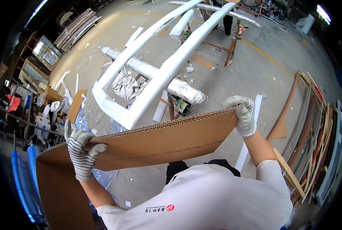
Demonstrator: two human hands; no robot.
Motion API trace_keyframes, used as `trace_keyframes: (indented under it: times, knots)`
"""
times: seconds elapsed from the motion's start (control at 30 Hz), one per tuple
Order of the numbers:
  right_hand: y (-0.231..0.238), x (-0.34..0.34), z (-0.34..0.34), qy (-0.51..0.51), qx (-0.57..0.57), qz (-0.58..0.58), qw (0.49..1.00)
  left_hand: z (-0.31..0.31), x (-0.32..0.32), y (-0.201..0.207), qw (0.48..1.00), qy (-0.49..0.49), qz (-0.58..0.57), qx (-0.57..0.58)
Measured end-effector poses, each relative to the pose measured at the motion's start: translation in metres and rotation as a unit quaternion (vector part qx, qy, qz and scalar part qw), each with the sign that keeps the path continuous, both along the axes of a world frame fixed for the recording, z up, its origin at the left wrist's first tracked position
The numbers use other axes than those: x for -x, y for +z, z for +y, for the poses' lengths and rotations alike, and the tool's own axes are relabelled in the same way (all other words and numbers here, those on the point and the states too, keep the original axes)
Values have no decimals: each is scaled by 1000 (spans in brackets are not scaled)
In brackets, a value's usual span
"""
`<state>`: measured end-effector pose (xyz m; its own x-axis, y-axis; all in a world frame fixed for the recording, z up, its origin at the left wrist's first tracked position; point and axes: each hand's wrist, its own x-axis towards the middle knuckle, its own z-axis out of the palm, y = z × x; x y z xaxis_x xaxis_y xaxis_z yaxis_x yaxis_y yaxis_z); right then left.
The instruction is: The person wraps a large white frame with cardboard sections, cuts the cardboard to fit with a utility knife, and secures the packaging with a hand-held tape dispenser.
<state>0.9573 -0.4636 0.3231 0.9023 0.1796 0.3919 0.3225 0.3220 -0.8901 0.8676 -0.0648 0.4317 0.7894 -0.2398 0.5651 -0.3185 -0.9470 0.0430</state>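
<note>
A white-wrapped long rectangular frame stretched away across the workshop, its far end cut off by the upper edge. Nearer, a brown corrugated cardboard sheet stood on edge before the wearer, bending at the left into a panel that ran out of view below; whether it touched the frame's near corner was unclear. A padded, plastic-wrapped beam crossed beneath the frame, its support mostly hidden. Beyond, another person's dark trouser leg showed, the upper body out of sight. A crumpled cloth lay partly behind the frame. The gloved right hand curled closed over the sheet's right corner; the left hand, half open, gripped the upper edge, thumb in front, one finger raised, other fingertips hidden.
</note>
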Motion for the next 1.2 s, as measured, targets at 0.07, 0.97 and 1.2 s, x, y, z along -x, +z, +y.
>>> trace_keyframes:
  times: [0.07, 0.97, 1.2]
  knots:
    - [4, 2, 35, -45, -23, 13, 999, 32, -33, 22, 998, -28, 32, 41]
    - [-20, -130, 175, -32, -102, -94, 990, 23, -279, 1, 938, -340, 15, 68]
    - [-240, -113, 141, 47, 117, 480, 868, 23, -259, 1, 954, -279, 34, 101]
